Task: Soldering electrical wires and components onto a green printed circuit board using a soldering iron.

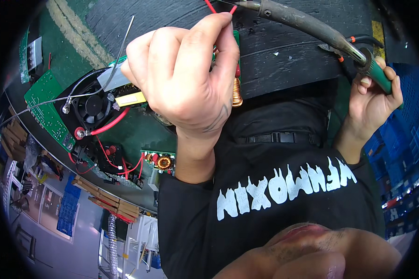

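My left hand (186,69) is closed, with its thumb and index finger pinched on a red wire (233,9) at the top of the view. My right hand (375,90) wraps round the green handle of a soldering iron (312,30). The iron's long metal barrel reaches left, and its tip end is close to the red wire; whether they touch I cannot tell. Behind my left hand lies a circuit board, partly hidden, with a copper-wound coil (237,93) showing at its edge. A thin grey wire (56,98) bends upward left of that hand.
A black fan (93,109) and a green circuit board (51,107) sit at the left, near a thick red cable (111,125). Another small board with a coil (164,161) lies lower. Orange-marked pliers (333,50) rest on the black mat (284,60), near the iron.
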`<act>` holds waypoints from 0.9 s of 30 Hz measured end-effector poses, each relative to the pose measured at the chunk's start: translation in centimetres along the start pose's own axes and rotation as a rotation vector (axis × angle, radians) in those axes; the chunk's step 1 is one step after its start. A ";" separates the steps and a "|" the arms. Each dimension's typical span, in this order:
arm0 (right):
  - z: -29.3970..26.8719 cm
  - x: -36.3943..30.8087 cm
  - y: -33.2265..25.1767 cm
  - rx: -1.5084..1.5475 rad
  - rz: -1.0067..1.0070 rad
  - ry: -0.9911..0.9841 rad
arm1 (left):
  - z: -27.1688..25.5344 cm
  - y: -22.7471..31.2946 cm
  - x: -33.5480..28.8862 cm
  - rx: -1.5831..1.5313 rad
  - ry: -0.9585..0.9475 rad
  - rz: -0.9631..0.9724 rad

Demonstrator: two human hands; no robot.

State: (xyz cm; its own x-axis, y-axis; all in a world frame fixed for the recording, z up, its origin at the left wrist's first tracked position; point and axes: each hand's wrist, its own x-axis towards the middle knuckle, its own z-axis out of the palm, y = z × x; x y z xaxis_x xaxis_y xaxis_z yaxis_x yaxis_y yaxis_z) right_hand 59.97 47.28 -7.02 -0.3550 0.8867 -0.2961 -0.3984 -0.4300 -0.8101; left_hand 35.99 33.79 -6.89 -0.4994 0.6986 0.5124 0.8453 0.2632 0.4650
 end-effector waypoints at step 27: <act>0.7 -0.6 0.2 -0.062 -0.083 0.010 | -0.2 0.4 0.4 0.039 0.002 0.087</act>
State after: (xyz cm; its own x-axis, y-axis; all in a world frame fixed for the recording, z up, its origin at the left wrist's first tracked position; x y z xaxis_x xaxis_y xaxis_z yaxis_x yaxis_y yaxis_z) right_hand 59.49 46.52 -6.68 -0.3138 0.9209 -0.2312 -0.3734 -0.3436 -0.8617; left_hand 36.11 34.07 -6.31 -0.4237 0.7188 0.5511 0.8923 0.2268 0.3902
